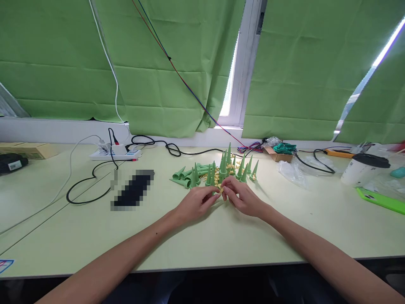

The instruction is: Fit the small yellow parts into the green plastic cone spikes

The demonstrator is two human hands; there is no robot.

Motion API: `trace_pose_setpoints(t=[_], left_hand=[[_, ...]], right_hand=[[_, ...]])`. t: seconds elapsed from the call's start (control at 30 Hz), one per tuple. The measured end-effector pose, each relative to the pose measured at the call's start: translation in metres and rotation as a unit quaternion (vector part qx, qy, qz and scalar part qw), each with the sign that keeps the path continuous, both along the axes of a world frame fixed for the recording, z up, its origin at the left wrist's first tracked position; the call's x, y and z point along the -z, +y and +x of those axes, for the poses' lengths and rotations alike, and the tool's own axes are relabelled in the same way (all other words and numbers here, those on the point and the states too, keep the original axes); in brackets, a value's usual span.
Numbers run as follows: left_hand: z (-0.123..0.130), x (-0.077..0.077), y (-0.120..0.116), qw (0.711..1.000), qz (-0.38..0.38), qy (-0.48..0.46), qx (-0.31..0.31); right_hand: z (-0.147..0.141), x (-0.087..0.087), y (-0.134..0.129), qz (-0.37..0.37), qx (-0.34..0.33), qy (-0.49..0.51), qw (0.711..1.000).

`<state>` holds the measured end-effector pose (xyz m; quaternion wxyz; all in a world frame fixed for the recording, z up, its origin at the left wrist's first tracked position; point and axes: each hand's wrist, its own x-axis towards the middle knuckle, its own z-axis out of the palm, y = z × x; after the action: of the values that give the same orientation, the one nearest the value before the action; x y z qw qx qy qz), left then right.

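My left hand and my right hand meet over the table, fingertips pinched together. Between them is a small yellow piece, partly covered by the fingers; its exact kind is too small to make out. Just beyond the hands stand several green cones, pointed ends up. More green cones lie on their sides to the left. Small yellow pieces are scattered among the upright cones, and one cone at the right has yellow at its base.
A blurred dark object lies left of the hands, near a black cable and a power strip. On the right are a lidded cup, a bright green phone-shaped object, clear plastic and a small cardboard box.
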<state>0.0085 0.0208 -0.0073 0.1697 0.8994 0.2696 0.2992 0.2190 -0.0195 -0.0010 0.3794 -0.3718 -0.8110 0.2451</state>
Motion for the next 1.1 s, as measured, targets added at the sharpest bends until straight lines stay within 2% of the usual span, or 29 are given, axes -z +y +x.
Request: trace_pose_setpoints(t=[0.27, 0.57, 0.77, 0.9, 1.1], left_hand=[[0.0001, -0.0035, -0.0021, 1.0, 0.001, 0.016, 0.005], [-0.0003, -0.0023, -0.0036, 1.0, 0.006, 0.009, -0.006], [-0.0004, -0.0021, -0.0025, 1.0, 0.013, 0.019, 0.006], [-0.0004, -0.0012, -0.0018, 1.0, 0.003, 0.01, 0.007], [-0.0008, -0.0024, -0.0031, 1.0, 0.005, 0.0, 0.009]], right_hand=[[-0.0005, 0.0006, 0.0, 0.006, -0.001, -0.01, 1.0], [0.0007, 0.0036, 0.0037, 0.027, 0.051, -0.009, 0.998], [0.0, 0.0045, 0.0068, 0.04, 0.072, -0.06, 0.995], [0.0, 0.0042, 0.0072, 0.064, 0.068, -0.091, 0.991], [0.0002, 0.0037, 0.0069, 0.062, 0.06, -0.089, 0.992]])
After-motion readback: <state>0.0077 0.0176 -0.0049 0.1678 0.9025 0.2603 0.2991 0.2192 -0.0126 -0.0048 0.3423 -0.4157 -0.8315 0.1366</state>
